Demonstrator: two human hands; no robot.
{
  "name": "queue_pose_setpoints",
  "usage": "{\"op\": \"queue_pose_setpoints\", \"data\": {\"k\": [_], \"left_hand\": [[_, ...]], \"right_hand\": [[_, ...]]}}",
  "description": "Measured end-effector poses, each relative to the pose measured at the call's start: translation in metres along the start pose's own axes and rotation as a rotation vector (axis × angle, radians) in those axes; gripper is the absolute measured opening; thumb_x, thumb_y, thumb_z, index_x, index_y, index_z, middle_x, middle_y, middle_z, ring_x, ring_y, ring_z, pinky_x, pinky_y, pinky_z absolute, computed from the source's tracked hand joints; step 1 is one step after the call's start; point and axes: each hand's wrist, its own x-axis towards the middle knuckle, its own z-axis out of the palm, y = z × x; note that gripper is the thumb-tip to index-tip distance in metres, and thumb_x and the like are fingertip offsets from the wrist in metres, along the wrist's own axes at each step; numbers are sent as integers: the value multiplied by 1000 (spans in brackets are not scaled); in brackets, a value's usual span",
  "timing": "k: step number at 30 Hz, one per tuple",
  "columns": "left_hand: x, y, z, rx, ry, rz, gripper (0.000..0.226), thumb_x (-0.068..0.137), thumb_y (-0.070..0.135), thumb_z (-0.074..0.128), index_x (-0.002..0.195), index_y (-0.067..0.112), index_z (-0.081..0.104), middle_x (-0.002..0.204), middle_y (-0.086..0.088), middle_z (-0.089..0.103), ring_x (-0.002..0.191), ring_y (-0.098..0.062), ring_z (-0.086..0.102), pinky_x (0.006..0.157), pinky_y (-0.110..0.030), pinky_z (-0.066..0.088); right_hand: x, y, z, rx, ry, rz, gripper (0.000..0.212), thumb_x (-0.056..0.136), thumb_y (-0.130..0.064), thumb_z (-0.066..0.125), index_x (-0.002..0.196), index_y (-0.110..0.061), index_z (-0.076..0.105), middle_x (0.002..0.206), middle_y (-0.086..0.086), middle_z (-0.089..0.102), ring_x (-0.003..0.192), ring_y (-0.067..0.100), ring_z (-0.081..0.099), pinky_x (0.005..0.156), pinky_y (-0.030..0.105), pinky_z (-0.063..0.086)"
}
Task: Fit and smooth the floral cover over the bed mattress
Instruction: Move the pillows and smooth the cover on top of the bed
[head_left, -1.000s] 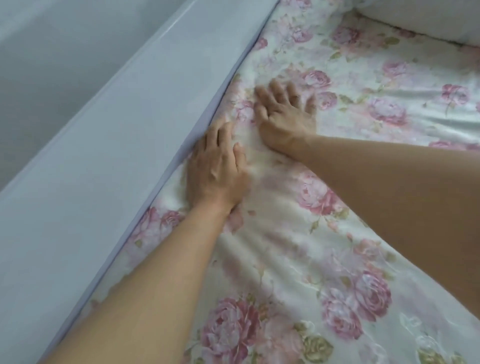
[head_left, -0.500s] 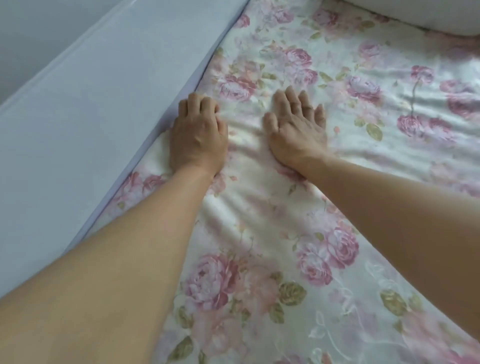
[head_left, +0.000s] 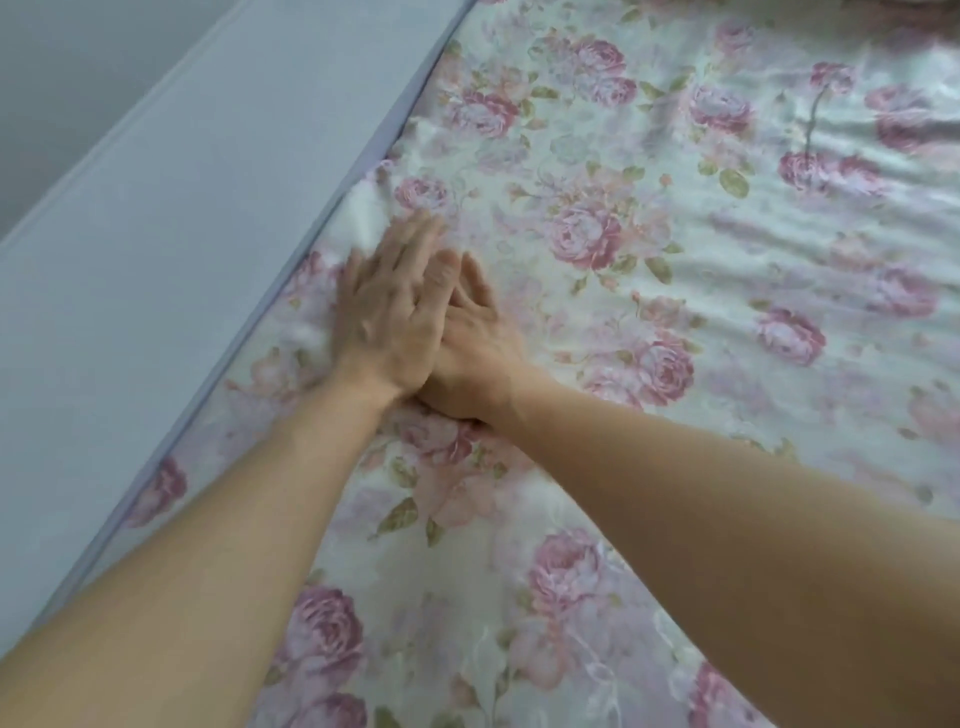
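The floral cover (head_left: 649, 218), white satin with pink roses, lies spread over the mattress and fills most of the view. My left hand (head_left: 392, 312) rests flat on the cover near its left edge, fingers stretched out and slightly blurred. My right hand (head_left: 478, 343) lies flat beside it and partly under it, its fingers half hidden by the left hand. Neither hand holds anything. Soft wrinkles run across the fabric at the right. The cover's left edge meets the bed frame in a narrow seam.
A wide pale blue-grey padded bed frame side (head_left: 171, 218) runs diagonally along the left of the mattress. Beyond it at the top left is a grey wall or floor (head_left: 62, 57). My forearms cross the lower part of the view.
My hands were apart on the cover; they have slid together and the left one now overlaps the right. The view has shifted, showing more cover to the right.
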Motion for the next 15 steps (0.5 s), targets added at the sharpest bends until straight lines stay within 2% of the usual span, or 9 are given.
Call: {"op": "queue_pose_setpoints", "data": {"k": [3, 6, 8, 10, 12, 13, 15], "left_hand": [[-39, -6, -12, -199, 79, -3, 66, 96, 52, 18, 153, 21, 18, 161, 5, 14, 145, 0, 5, 116, -14, 1], [-76, -2, -16, -202, 72, -59, 59, 99, 44, 20, 154, 22, 14, 161, 4, 14, 147, -3, 8, 117, -15, 5], [-97, -10, -15, 99, 52, -120, 59, 98, 45, 16, 154, 26, 13, 161, 6, 16, 148, -7, 10, 119, -23, 4], [-111, -25, -15, 393, 25, -159, 57, 100, 42, 13, 154, 26, 10, 162, 8, 10, 148, -7, 4, 120, -28, 0], [-127, -38, -23, 456, 13, -225, 56, 101, 40, 11, 155, 25, 4, 162, 9, 0, 148, -6, -4, 120, -29, -4], [-137, -44, -28, 465, 16, -251, 56, 101, 40, 9, 155, 25, 2, 162, 9, -3, 148, -6, -5, 120, -29, -6], [-162, -52, -41, 468, 18, -300, 58, 99, 40, 7, 154, 24, 1, 162, 8, -4, 148, -7, -4, 118, -28, -7]], "right_hand": [[6, 1, -2, -23, -80, 24, 62, 98, -51, 23, 152, -34, -3, 160, -10, -10, 146, 16, -17, 117, 46, -12], [10, 3, -6, 18, -149, 35, 58, 99, -50, 22, 151, -37, 1, 160, -12, -7, 146, 13, -16, 117, 45, -13], [12, 2, -17, 113, -175, 32, 54, 100, -43, 29, 151, -39, 11, 160, -12, 2, 147, 12, -9, 117, 41, -11], [3, 11, -33, 223, -113, 83, 52, 100, -32, 35, 150, -36, 22, 159, -9, 16, 146, 14, 9, 118, 36, 3], [-23, 36, -46, 160, 52, 192, 51, 99, -32, 34, 149, -34, 24, 157, -8, 24, 143, 18, 22, 115, 39, 16], [-40, 55, -50, 95, 103, 262, 51, 100, -34, 33, 149, -34, 23, 157, -8, 21, 143, 19, 21, 115, 41, 15], [-76, 88, -55, -13, 82, 461, 52, 100, -43, 26, 151, -35, 17, 160, -10, 11, 146, 16, 10, 118, 41, 6]]}}
